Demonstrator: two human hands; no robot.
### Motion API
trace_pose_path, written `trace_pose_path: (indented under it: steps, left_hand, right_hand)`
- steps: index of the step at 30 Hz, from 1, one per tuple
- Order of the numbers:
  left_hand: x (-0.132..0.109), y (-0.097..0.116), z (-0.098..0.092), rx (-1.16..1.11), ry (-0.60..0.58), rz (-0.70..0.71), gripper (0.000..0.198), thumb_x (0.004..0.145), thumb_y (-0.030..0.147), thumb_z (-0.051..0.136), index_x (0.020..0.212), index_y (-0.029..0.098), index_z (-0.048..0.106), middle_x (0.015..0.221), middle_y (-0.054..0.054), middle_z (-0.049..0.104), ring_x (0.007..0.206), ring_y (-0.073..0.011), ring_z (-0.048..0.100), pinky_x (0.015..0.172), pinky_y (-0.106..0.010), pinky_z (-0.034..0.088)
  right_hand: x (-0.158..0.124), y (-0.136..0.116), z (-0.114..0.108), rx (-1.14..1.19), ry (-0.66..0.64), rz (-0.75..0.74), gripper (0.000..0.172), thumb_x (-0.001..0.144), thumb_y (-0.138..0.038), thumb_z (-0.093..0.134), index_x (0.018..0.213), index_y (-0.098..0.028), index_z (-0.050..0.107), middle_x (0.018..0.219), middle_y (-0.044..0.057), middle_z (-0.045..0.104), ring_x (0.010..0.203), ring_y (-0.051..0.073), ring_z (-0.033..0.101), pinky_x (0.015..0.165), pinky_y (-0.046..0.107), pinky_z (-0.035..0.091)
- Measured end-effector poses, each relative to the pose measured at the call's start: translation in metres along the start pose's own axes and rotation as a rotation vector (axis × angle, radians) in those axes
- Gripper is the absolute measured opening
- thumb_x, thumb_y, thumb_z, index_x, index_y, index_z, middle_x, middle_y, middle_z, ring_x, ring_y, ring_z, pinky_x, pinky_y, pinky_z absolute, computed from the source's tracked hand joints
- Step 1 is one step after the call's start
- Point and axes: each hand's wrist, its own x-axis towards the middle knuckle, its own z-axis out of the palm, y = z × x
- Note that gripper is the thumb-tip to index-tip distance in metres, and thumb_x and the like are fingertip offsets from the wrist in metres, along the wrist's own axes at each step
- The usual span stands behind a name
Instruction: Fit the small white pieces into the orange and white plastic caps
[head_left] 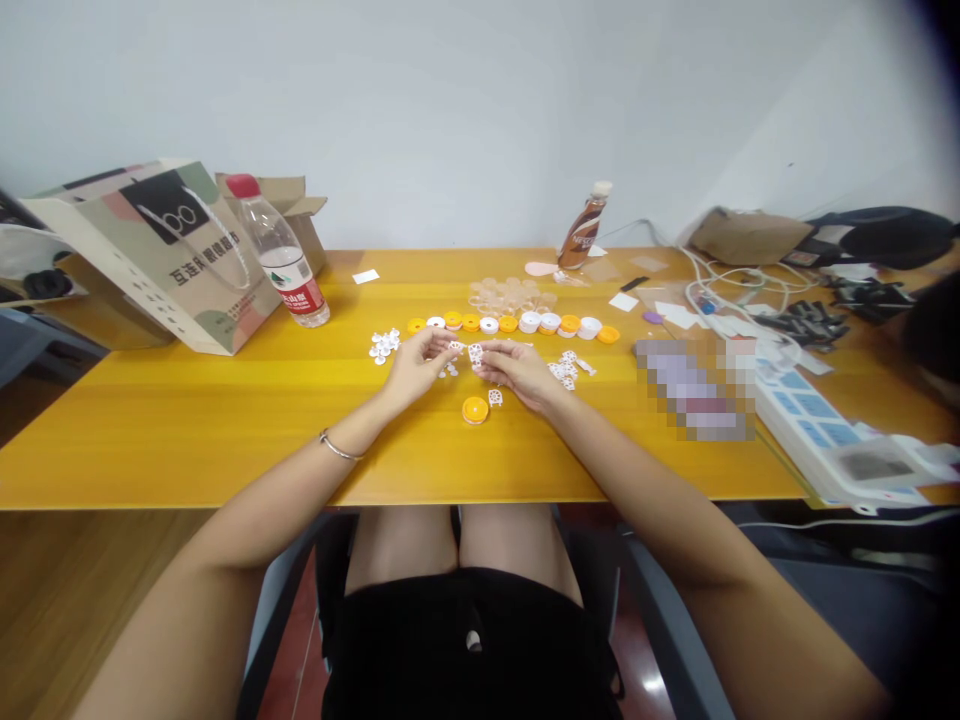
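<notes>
Both my hands rest on the yellow table (pixel 187 420) near its middle. My left hand (pixel 417 366) and my right hand (pixel 517 370) are closed in pinches that meet on a small white plastic piece (pixel 475 352) held between them. An orange round cap (pixel 475 409) and another small white piece (pixel 495 397) lie just in front of my right hand. Heaps of small white pieces sit to the left (pixel 384 345) and to the right (pixel 570 369). Behind my hands runs a row of orange and white caps (pixel 517 323).
A paper shopping bag (pixel 161 255), a water bottle (pixel 283 255) and a cardboard box (pixel 296 205) stand at the back left. A brown drink bottle (pixel 583 228) and clear discs (pixel 510 293) are at the back. Cables, cards and a white device (pixel 840 440) crowd the right.
</notes>
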Motion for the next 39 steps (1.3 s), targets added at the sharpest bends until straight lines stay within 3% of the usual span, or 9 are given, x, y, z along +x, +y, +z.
trace_pose_path:
  steps: [6, 12, 23, 39]
  left_hand:
    - [-0.001, 0.011, -0.001, 0.025, -0.082, 0.017, 0.016, 0.076, 0.026, 0.067, 0.087, 0.015, 0.07, 0.087, -0.005, 0.071, 0.078, -0.0143, 0.064, 0.076, -0.029, 0.05]
    - [-0.004, 0.013, 0.001, 0.089, -0.151, 0.068, 0.016, 0.079, 0.025, 0.065, 0.091, 0.018, 0.072, 0.083, -0.005, 0.068, 0.074, -0.0134, 0.06, 0.069, -0.027, 0.048]
    - [-0.008, 0.01, 0.004, 0.2, -0.115, 0.198, 0.015, 0.081, 0.02, 0.063, 0.093, 0.021, 0.072, 0.083, -0.003, 0.06, 0.08, -0.0127, 0.056, 0.074, -0.027, 0.046]
    - [-0.008, 0.009, 0.004, 0.235, -0.073, 0.19, 0.014, 0.08, 0.022, 0.064, 0.093, 0.02, 0.07, 0.089, -0.003, 0.059, 0.076, -0.0113, 0.057, 0.075, -0.027, 0.048]
  right_hand:
    - [-0.001, 0.0, 0.0, -0.022, -0.064, 0.011, 0.012, 0.076, -0.008, 0.061, 0.083, -0.016, 0.067, 0.072, 0.0, 0.066, 0.064, 0.007, 0.063, 0.074, 0.022, 0.057]
    - [-0.002, 0.002, 0.0, -0.039, -0.114, 0.016, 0.013, 0.077, -0.011, 0.061, 0.086, -0.017, 0.067, 0.076, 0.001, 0.068, 0.066, 0.007, 0.063, 0.077, 0.023, 0.057]
    - [-0.004, 0.002, 0.003, -0.057, -0.164, 0.025, 0.01, 0.076, -0.013, 0.063, 0.084, -0.017, 0.067, 0.078, 0.001, 0.069, 0.065, 0.007, 0.065, 0.077, 0.023, 0.057]
    - [-0.002, 0.008, 0.001, -0.066, -0.166, -0.033, 0.024, 0.062, -0.016, 0.078, 0.083, -0.017, 0.067, 0.074, 0.0, 0.068, 0.065, 0.01, 0.066, 0.072, 0.025, 0.058]
